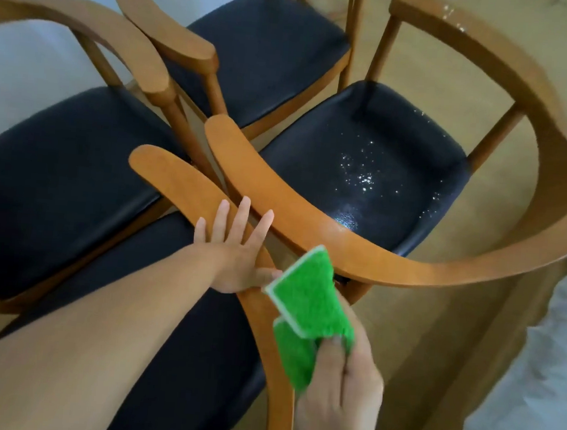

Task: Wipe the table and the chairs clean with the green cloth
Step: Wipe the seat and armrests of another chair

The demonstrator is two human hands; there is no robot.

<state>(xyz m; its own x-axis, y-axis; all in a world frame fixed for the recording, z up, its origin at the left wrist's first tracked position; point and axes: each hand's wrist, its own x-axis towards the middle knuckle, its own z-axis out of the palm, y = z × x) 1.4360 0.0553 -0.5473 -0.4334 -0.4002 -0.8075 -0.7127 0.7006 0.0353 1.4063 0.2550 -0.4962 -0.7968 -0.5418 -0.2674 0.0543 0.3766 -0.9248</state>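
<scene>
A: Starting at the left, why is the left hand (234, 262) lying on that curved wooden backrest (189, 187)?

B: To steady the near chair, I think. Its fingers are straight and spread apart, palm flat on the wood, the thumb tucked at the rail's edge. It presses and grips nothing.

A: And the green cloth (304, 315)?

B: Just right of that hand, folded over, its upper corner close to the left thumb and above the same rail. The right hand (339, 389) pinches its lower part, thumb and fingers clamped on the fabric, so the flat face is free to meet the wood.

A: So the rail is likely the surface in hand?

B: Probably. Further right, the dark seat (374, 161) of the neighbouring chair glistens with droplets, as does its arm rail (460, 25).
</scene>
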